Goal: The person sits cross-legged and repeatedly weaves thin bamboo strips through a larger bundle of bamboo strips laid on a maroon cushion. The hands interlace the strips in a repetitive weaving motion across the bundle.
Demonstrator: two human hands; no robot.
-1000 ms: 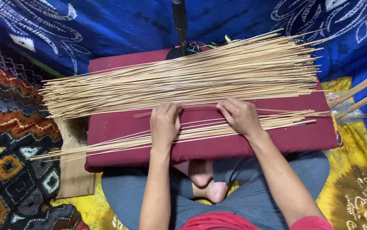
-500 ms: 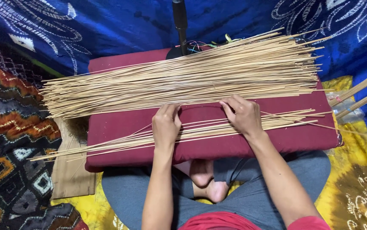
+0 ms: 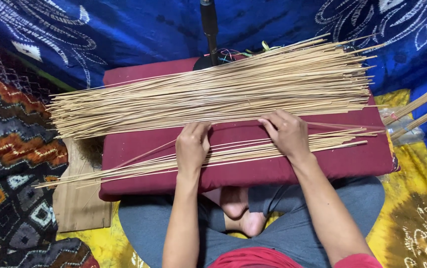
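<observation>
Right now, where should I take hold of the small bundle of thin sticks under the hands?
Pinch the small bundle in its middle, between the left hand and right hand, coming from above. It lies flat on the maroon cushion and both ends overhang loosely.

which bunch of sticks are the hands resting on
The thin near bunch, under the left hand and right hand; the big pile lies farther back, past the fingers.

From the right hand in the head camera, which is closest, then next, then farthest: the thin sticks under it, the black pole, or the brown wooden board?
1. Small bunch of thin pale bamboo sticks: right under the right hand.
2. Black upright pole: beyond the big stick pile, at the top.
3. Flat brown wooden board: far left, beside the maroon cushion.
</observation>
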